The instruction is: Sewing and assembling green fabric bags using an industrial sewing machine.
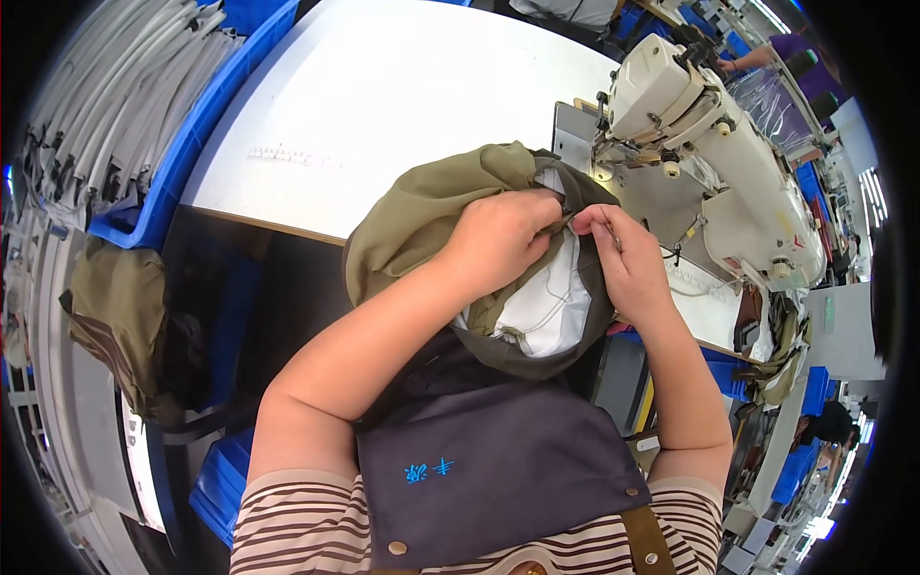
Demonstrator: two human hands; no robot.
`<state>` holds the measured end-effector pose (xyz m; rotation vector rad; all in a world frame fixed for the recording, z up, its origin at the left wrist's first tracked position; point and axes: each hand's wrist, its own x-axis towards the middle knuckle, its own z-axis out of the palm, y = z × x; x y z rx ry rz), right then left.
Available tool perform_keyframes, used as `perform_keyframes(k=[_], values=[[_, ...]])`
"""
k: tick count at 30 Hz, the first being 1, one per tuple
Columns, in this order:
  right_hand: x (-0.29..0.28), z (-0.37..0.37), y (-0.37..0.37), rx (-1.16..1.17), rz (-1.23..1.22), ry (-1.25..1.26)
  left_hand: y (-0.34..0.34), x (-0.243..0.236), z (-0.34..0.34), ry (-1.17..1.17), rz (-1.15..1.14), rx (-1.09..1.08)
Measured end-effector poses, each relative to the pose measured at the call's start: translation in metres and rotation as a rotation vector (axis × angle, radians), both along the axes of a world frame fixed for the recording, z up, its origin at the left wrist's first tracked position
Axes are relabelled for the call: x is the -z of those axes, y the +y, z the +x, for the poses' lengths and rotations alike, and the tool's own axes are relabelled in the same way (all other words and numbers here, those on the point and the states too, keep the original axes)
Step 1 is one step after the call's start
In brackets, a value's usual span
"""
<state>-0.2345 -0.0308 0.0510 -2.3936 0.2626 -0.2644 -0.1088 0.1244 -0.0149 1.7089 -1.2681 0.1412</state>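
A round, bag-like olive fabric piece [412, 192] with a dark rim and white lining [551, 311] lies across the table's near edge, its opening facing me. My left hand [503, 235] is closed in a pinch on the fabric near the rim's far side. Just beside it, my right hand [628, 259] has its thumb and finger pressed together at the same edge. A thin, metallic-looking thing shows by the right fingers, too small to name. Loose threads trail over the lining. The fingertips partly hide the spot where both hands meet.
A white sewing machine [709, 144] stands right of the fabric on the white table [383, 86]. Left of the table, a blue bin [177, 172] holds stacked pale, white-edged pieces [115, 96]. Another olive piece [120, 307] hangs below it. A person in purple [810, 72] is at far right.
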Motion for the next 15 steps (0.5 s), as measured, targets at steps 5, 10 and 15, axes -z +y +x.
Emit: perform_keyframes(k=[5, 10, 15], values=[[0.0, -0.003, -0.002, -0.021, 0.008, -0.022, -0.001, 0.0, -0.003, -0.104, 0.017, -0.013], [0.003, -0.008, -0.006, -0.045, -0.028, 0.001, 0.0, 0.002, -0.004, -0.121, 0.0, -0.037], [0.005, 0.006, 0.002, 0.162, -0.214, -0.112, 0.0, 0.001, -0.004, -0.134, -0.009, -0.021]])
